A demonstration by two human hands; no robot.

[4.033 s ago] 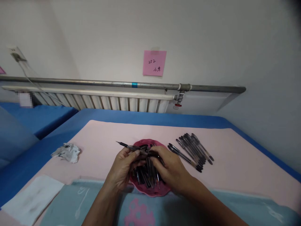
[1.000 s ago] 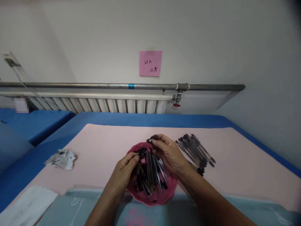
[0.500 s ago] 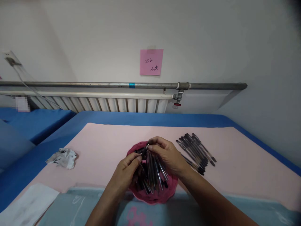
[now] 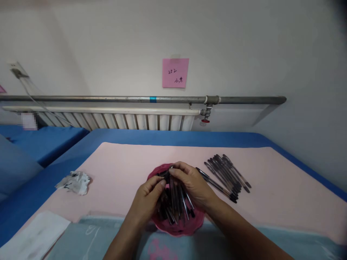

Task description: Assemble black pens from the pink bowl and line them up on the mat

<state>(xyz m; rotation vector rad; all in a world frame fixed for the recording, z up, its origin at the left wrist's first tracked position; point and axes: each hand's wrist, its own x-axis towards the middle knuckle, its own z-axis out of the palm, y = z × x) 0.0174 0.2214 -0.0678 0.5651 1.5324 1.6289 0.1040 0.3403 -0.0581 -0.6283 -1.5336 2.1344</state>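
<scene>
A pink basket [image 4: 183,231] with a wavy rim holds many clear pen barrels [image 4: 177,202] and black pen parts. Above its far side, my left hand [image 4: 148,196] pinches a small black pen part [image 4: 164,175] between thumb and fingertips. Close beside it, my right hand [image 4: 193,182] is closed at the fingertips around the other end of this piece. My fingers cover much of it, so its exact shape is hard to tell. On the right, several capped black pens [image 4: 225,173] lie side by side on the pink table cover [image 4: 121,162].
At the left lies a crumpled white tissue [image 4: 76,182], with a white cloth [image 4: 35,234] nearer me. A blue-grey cloth [image 4: 103,234] runs along the front. Behind the table stand a radiator [image 4: 130,121] and a metal pipe [image 4: 108,98] with a red-handled valve [image 4: 206,120].
My hands have come slightly closer together, with the right fingers further over the black part. The view has shifted a little, and more of the nearest pens shows beside my right hand.
</scene>
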